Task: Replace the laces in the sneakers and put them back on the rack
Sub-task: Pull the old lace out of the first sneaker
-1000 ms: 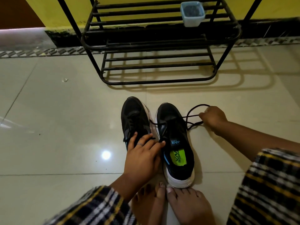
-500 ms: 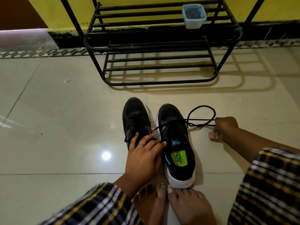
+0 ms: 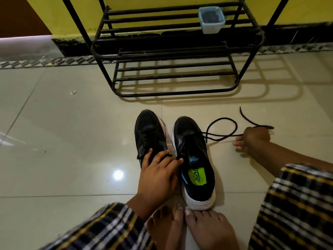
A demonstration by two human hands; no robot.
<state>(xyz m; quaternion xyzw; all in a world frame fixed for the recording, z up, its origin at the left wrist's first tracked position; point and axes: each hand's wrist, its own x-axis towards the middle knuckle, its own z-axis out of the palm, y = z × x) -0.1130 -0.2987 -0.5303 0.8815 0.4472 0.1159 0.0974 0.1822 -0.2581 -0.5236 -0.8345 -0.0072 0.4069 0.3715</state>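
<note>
Right hand [image 3: 255,139] pinches the black lace [image 3: 221,130]; left hand [image 3: 158,170] rests flat-fingered, steadying both sneakers. Pull straight and slowly so the right sneaker [image 3: 194,159] stays put.

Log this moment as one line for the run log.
step: unlacing right sneaker | right hand: pulling black lace sideways | left hand: steadying the sneakers, fingers on both | rack: no shoes
</note>
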